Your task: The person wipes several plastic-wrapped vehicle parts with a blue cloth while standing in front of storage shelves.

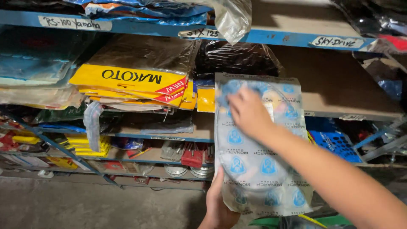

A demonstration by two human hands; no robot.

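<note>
Clearly, a flat clear plastic packet (258, 144) printed with blue emblems is held upright in front of the shelves in the head view. It is gripped at its lower edge by the left hand (218, 203), fingers closed around it, while the right hand (248, 111) is pressed against its upper face over a blue cloth (231, 90), fingers curled. By appearance, the packet is being wiped. A steady hold below is called for. Behind, yellow packages (135, 82) are stacked on a blue shelf (127, 26); a black bag (237, 57) lies just behind the packet.
</note>
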